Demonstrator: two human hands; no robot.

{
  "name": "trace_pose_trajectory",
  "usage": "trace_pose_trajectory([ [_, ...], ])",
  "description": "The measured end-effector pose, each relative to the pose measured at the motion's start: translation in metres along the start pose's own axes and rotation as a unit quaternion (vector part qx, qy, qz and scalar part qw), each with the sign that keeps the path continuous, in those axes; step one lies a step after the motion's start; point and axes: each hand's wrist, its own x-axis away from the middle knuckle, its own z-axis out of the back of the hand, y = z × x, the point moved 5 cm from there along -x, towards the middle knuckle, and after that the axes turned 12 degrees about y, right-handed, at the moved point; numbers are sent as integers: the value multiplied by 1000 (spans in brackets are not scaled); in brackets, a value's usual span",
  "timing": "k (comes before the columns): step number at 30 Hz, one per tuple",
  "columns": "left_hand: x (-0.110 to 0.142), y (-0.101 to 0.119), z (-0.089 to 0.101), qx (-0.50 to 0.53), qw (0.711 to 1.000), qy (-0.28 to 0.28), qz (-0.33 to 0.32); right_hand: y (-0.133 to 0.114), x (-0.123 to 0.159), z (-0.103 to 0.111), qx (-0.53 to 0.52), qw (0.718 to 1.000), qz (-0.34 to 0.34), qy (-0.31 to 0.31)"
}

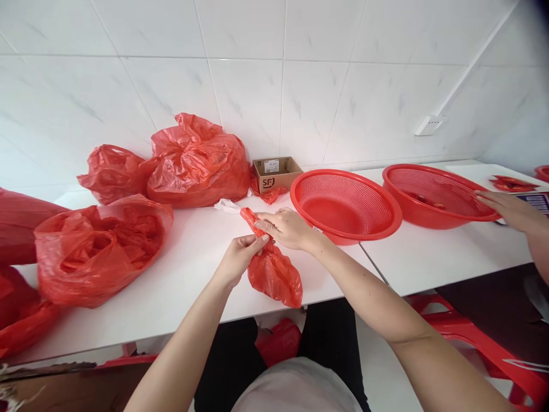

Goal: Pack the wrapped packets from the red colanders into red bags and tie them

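Observation:
A small red plastic bag hangs from both hands over the white table's front part, its body spread below and its neck gathered above. My left hand pinches the gathered neck between thumb and fingers. Just above it, my right hand grips the twisted upper end of the same bag. What the bag holds, if anything, I cannot make out. Behind the hands, a white scrap lies on the table.
Several large red bags crowd the left side. A cardboard box stands by the wall. One red colander basket is right of my hands, another beyond it. A co-worker's hand touches that one's rim.

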Motion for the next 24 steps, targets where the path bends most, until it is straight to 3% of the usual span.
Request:
trace_pose_trajectory([
  [3,-1,2,-2,1,1000,11,-8,1,2,6,-22,998,-49,16],
  [8,1,5,-4,6,1000,6,-27,-9,12,14,-77,983,-109,125],
  [15,7,9,4,19,997,-32,-66,-17,59,14,-186,938,-192,223],
  [19,7,8,10,-12,995,-31,-95,-9,74,3,-212,936,-212,184],
  [24,11,15,12,-64,985,-16,-157,3,71,1,-204,950,-187,143],
])
